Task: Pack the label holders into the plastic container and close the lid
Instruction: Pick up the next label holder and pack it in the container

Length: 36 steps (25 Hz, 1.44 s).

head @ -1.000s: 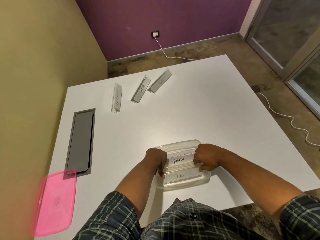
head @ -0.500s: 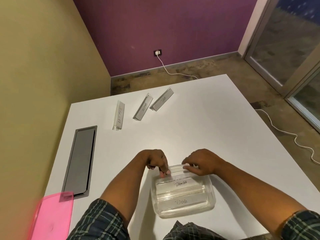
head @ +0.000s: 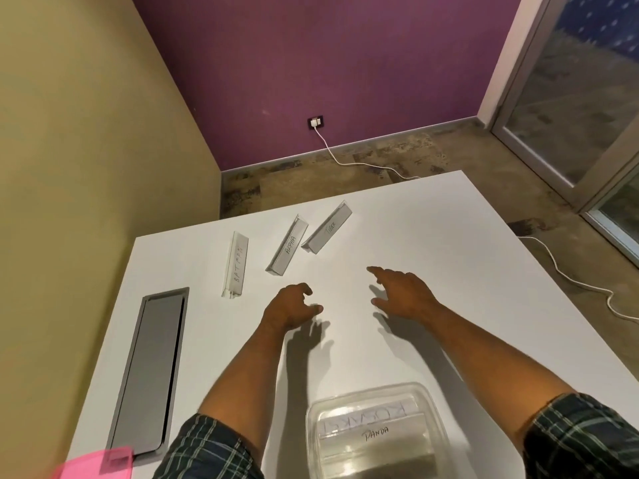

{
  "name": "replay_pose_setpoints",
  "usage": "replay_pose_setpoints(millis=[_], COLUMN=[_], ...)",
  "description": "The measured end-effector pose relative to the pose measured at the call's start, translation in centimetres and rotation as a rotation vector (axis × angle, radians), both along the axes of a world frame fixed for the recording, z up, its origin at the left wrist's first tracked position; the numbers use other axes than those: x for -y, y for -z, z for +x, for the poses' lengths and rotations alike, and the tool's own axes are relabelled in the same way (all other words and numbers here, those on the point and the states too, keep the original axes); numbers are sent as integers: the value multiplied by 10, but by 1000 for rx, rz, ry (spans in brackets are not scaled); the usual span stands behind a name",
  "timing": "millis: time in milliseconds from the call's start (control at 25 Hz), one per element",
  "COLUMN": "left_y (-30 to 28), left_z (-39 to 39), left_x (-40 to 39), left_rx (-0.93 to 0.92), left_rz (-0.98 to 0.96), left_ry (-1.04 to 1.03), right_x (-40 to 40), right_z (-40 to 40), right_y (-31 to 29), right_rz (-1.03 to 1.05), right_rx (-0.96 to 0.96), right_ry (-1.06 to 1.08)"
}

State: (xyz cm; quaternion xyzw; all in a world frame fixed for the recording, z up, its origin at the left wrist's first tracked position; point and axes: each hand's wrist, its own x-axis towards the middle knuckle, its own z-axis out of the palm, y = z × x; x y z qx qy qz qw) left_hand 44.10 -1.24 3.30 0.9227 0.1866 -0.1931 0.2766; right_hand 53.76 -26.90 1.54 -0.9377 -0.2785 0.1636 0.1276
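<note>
White bench (head: 432, 236): both hands spread, empty, left hand (head: 288, 307) & right hand (head: 403, 293) near ALPHA label holder (head: 287, 245); plastic container (head: 377, 433) close by.

I see a white table (head: 432, 236) carrying three label holders, BATMAN (head: 235, 264), ALPHA (head: 287, 246) and TIGER (head: 327, 232), a clear plastic container (head: 377, 433) at my near edge, a pink lid (head: 93, 466) and an inset grey panel (head: 148, 371)
</note>
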Motion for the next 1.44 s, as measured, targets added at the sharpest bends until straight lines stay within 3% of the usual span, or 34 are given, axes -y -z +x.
replay_pose_setpoints(millis=[400,720,920,1160,1440], left_y=[50,86,103,121,126], left_z=[88,140,156,155,151], left_x=[-22,-30,-33,-36,-37], left_rx=[157,255,317,286,322], left_rz=[-100,-257,-285,34,79], left_ry=[-121,-266,-346,-172,-136], right_x=[-60,-90,-122,-147,-156], right_z=[129,194,225,256,265], right_y=[37,82,98,113,113], right_rz=[22,256,376,470,436], right_rx=[-54,-274,-304,-370,-381], right_ry=[147,306,406,479,342])
